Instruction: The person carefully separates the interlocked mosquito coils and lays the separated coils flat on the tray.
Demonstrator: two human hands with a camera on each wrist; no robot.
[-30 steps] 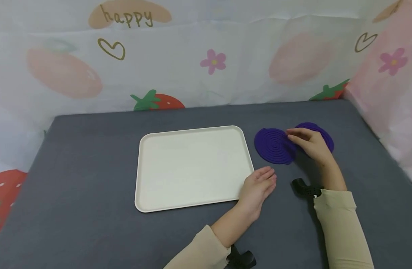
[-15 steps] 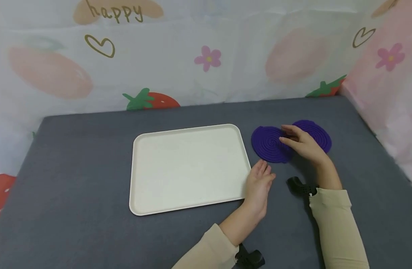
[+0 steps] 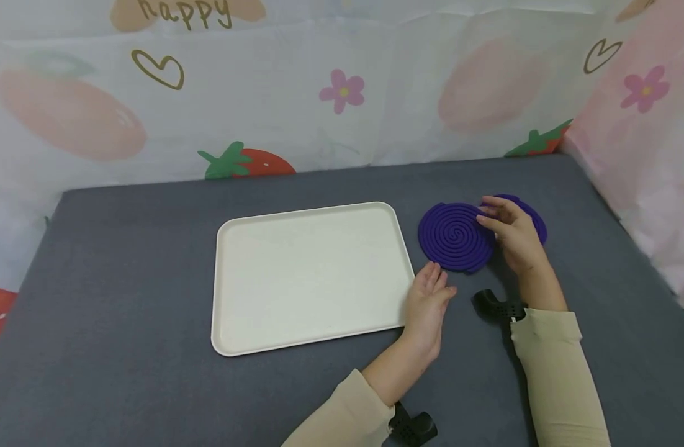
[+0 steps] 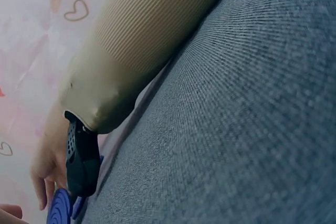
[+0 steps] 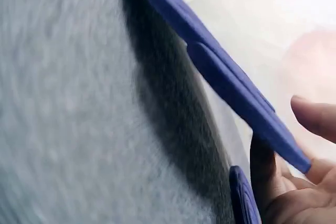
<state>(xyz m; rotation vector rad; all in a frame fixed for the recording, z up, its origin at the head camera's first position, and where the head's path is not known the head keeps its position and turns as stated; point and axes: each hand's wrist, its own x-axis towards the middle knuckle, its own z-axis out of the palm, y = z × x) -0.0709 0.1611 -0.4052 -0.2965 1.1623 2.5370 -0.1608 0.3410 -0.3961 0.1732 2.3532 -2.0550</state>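
Observation:
In the head view, my right hand (image 3: 515,239) holds a round purple spiral coaster (image 3: 450,239) by its right edge. The right wrist view shows this coaster (image 5: 220,72) tilted, part of it raised off the cloth, with fingers under its edge and the thumb on the other side. A second purple coaster (image 3: 536,218) lies behind the right hand, partly hidden by it. My left hand (image 3: 427,304) is beside the right edge of a white tray (image 3: 308,279), palm turned up with straight fingers. Its fingertips are close to the held coaster's lower edge; whether they touch cannot be told.
A grey cloth (image 3: 124,279) covers the table. Printed fabric (image 3: 398,81) with strawberries and flowers hangs behind and on the right. A black wrist device (image 3: 411,425) sits at the left sleeve, another black device (image 3: 495,305) at the right.
The right hand has taken the left coaster's edge and raised it, tilting it. The left hand has turned and its fingertips have come nearer the coaster. The head view has shifted slightly.

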